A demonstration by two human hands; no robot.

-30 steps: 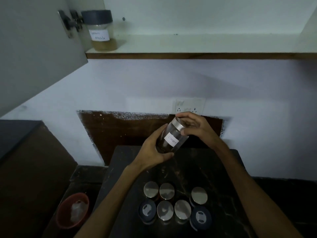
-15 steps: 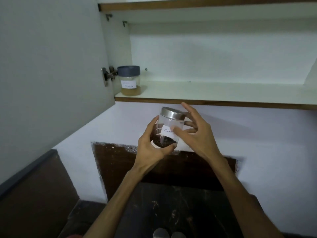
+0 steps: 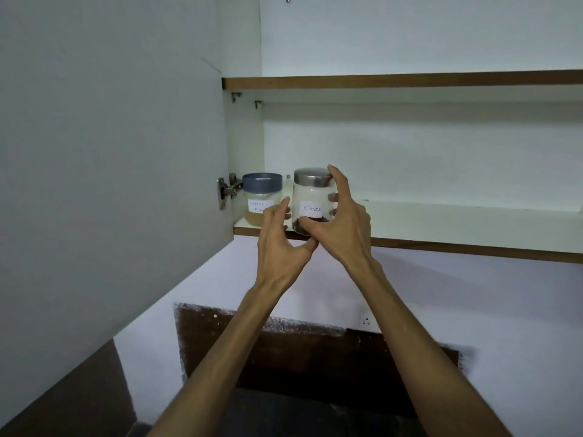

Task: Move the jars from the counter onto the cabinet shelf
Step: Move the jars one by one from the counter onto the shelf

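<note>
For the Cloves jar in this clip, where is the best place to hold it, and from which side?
Probably the glass body, from the front, the open side of the shelf. The Cloves jar stands upright, with a blue-lidded jar close on its left, so the right flank is freer. The right hand wraps the body there; the left hand steadies low at the left.

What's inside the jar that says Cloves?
The Cloves jar has dark bits piled at the bottom; the rest looks empty. The right hand and left hand cover part of the pile, so how full it is cannot be seen.
</note>
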